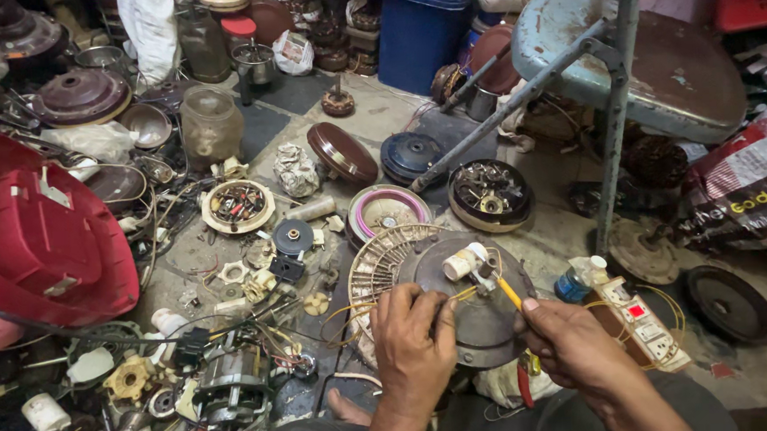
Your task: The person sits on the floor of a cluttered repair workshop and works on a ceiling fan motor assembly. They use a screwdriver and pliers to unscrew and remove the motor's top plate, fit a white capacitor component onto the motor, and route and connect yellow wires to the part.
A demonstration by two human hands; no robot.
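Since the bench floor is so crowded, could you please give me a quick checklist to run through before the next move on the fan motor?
1. Left hand steadies the fan motor housing by its near rim: ok.
2. Right hand holds the yellow-handled tool with its tip at the white capacitor: ok.
3. Yellow wires clear of the tool tip: cannot tell, they run under the left hand.
4. Power strip switched off: cannot tell.
5. Red-handled pliers within reach beside the right hand: ok.
6. Floor around the housing free of loose parts: not ok.
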